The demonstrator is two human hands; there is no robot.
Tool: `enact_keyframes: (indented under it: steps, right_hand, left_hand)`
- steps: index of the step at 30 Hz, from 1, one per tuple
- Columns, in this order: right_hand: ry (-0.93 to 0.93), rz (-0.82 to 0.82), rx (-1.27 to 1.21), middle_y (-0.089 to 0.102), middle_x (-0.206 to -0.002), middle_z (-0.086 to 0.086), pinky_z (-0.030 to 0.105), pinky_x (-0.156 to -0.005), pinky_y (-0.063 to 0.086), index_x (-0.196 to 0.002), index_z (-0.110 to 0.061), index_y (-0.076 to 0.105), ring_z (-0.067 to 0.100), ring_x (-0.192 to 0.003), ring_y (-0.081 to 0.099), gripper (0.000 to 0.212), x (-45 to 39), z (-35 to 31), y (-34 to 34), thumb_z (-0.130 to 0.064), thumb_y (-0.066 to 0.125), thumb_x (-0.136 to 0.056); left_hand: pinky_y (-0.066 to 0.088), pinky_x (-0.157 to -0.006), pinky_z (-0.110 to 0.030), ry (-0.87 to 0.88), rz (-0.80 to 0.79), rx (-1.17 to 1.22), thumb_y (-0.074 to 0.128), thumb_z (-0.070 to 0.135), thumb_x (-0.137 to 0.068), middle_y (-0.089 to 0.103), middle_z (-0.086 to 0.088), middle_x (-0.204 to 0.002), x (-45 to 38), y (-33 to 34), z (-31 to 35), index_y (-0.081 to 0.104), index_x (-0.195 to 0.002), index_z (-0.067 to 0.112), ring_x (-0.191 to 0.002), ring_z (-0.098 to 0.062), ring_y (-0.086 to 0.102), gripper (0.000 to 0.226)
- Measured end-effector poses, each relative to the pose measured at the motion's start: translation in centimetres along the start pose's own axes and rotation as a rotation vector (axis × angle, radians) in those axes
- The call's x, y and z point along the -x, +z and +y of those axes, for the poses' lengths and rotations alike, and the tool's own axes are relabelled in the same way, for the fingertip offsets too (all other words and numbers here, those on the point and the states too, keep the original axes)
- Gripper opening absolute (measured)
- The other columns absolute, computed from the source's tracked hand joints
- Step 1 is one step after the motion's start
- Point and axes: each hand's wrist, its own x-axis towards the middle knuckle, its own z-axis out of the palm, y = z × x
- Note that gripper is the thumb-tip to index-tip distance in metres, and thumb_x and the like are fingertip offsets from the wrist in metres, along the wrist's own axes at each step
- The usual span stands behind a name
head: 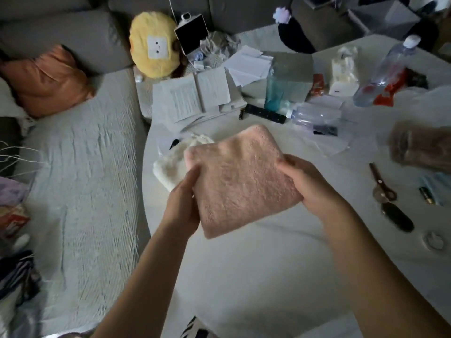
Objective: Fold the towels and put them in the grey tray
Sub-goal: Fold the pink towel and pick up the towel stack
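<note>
Both hands, left hand and right hand, are gripping the folded pink towel; white towel is waiting on the worktop; no grey tray is showing

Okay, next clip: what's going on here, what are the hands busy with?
A person holds a folded pink towel above a cluttered white table, the left hand gripping its left edge and the right hand its right edge. A white towel lies on the table just behind it, partly hidden. No grey tray is clearly visible, so the pink towel has not been put away yet.
</note>
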Motion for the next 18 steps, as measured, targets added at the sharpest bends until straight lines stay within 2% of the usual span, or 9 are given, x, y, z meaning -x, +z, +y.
enact_keyframes:
  steps: [1, 3, 5, 7, 9, 12, 14, 15, 18]
  right_hand:
    - [-0.027, 0.005, 0.078, 0.077, -0.097, -0.006, 0.034, -0.08, 0.056, -0.099, -0.03, 0.074, 0.013, -0.09, 0.073, 0.037, -1.8, -1.6, 1.8, -0.052, 0.066, -0.07]
    - [-0.082, 0.045, 0.24, 0.074, -0.089, -0.012, 0.024, -0.067, 0.053, -0.095, -0.034, 0.07, 0.007, -0.079, 0.071, 0.031, -5.4, -2.9, 5.7, -0.056, 0.06, -0.075]
    - [-0.076, 0.049, 0.476, 0.068, -0.083, -0.009, 0.021, -0.058, 0.047, -0.091, -0.026, 0.065, 0.014, -0.077, 0.065, 0.029, -8.6, -1.8, 9.3, -0.052, 0.056, -0.085]
    - [0.045, 0.028, 0.66, 0.066, -0.093, -0.002, 0.029, -0.069, 0.047, -0.099, -0.018, 0.064, 0.022, -0.088, 0.062, 0.039, -10.5, 0.2, 12.1, -0.054, 0.053, -0.089]
    - [0.117, 0.078, 0.598, 0.065, -0.095, 0.0, 0.03, -0.072, 0.043, -0.097, -0.019, 0.064, 0.024, -0.092, 0.06, 0.04, -11.6, 1.7, 13.5, -0.056, 0.05, -0.09]
    - [0.133, 0.117, 0.539, 0.064, -0.082, -0.008, 0.027, -0.061, 0.039, -0.078, -0.023, 0.061, 0.019, -0.083, 0.06, 0.042, -12.8, 1.6, 13.5, -0.06, 0.042, -0.084]
    - [0.177, 0.069, 0.483, 0.067, -0.089, -0.007, 0.03, -0.068, 0.043, -0.084, -0.022, 0.066, 0.016, -0.085, 0.061, 0.045, -13.6, 1.2, 12.6, -0.061, 0.045, -0.076]
    - [0.2, 0.038, 0.438, 0.069, -0.095, -0.005, 0.031, -0.073, 0.045, -0.088, -0.022, 0.069, 0.014, -0.088, 0.062, 0.045, -14.0, 1.2, 12.1, -0.059, 0.048, -0.074]
    - [0.291, -0.052, 0.259, 0.072, -0.113, -0.002, 0.031, -0.088, 0.045, -0.106, -0.026, 0.071, 0.015, -0.104, 0.064, 0.037, -14.5, 2.1, 11.4, -0.05, 0.059, -0.081]
  left_hand:
    - [0.058, -0.088, -0.042, 0.021, 0.048, 0.013, 0.072, 0.049, -0.085, 0.074, -0.008, -0.12, -1.2, -1.4, 1.4, 0.064, -0.127, 0.012, -0.11, -0.026, 0.072, 0.057]
    - [0.061, -0.071, -0.034, 0.035, 0.144, -0.024, 0.074, 0.046, -0.081, 0.078, -0.004, -0.109, -3.5, -4.2, 3.0, 0.066, -0.121, 0.012, -0.095, -0.02, 0.076, 0.052]
    - [0.057, -0.072, -0.038, -0.019, 0.22, -0.148, 0.078, 0.041, -0.077, 0.073, -0.007, -0.114, -5.5, -7.1, 3.1, 0.058, -0.132, 0.011, -0.095, -0.022, 0.073, 0.065]
    - [0.051, -0.079, -0.041, -0.116, 0.338, -0.278, 0.083, 0.039, -0.077, 0.064, -0.007, -0.12, -7.0, -9.6, 2.1, 0.042, -0.145, 0.014, -0.103, -0.025, 0.064, 0.083]
    - [0.049, -0.082, -0.043, -0.169, 0.407, -0.319, 0.085, 0.043, -0.075, 0.056, -0.01, -0.129, -8.1, -11.3, 1.1, 0.029, -0.151, 0.018, -0.108, -0.028, 0.057, 0.098]
    - [0.051, -0.091, -0.049, -0.26, 0.31, -0.284, 0.087, 0.058, -0.061, 0.049, -0.014, -0.142, -9.3, -12.4, 0.6, 0.021, -0.153, 0.024, -0.113, -0.03, 0.054, 0.118]
    - [0.049, -0.1, -0.054, -0.372, 0.17, -0.236, 0.086, 0.072, -0.046, 0.053, -0.012, -0.139, -9.9, -12.8, 0.4, 0.026, -0.15, 0.019, -0.116, -0.03, 0.058, 0.132]
    - [0.046, -0.104, -0.055, -0.415, 0.105, -0.217, 0.085, 0.075, -0.041, 0.057, -0.011, -0.136, -10.2, -12.9, 0.3, 0.033, -0.147, 0.016, -0.117, -0.031, 0.06, 0.132]
    - [0.041, -0.109, -0.051, -0.442, 0.006, -0.161, 0.084, 0.072, -0.047, 0.068, -0.009, -0.128, -10.7, -13.0, 0.2, 0.052, -0.135, 0.014, -0.117, -0.031, 0.063, 0.11]
